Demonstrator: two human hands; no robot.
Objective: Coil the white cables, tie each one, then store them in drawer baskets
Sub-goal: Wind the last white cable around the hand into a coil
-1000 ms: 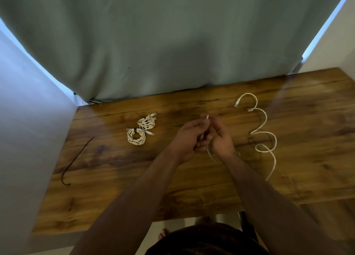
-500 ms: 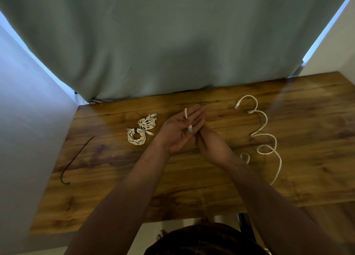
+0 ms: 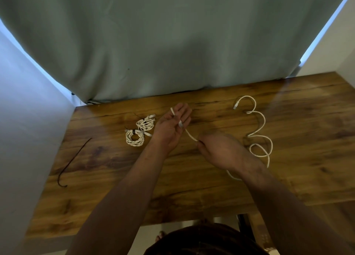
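A long white cable [image 3: 259,131] snakes in loose loops over the right of the wooden table [image 3: 211,177]. Its near end runs up to my hands. My left hand [image 3: 170,128] is raised palm up above the table and holds the cable's end between its fingers, the white tip sticking out past them. My right hand [image 3: 217,149] pinches the same cable a short way down, so a taut stretch spans between the hands. Two coiled white cables [image 3: 139,132], each tied with a dark band, lie left of my left hand.
A thin dark tie [image 3: 74,160] lies loose near the table's left edge. A grey-green curtain [image 3: 172,43] hangs along the back of the table. A pale wall [image 3: 23,120] bounds the left side. No drawer or basket is in view.
My hands have come apart: the right hand slid down the cable toward me and to the right, drawing a stretch taut. The left hand keeps the end. The loops on the table shifted slightly.
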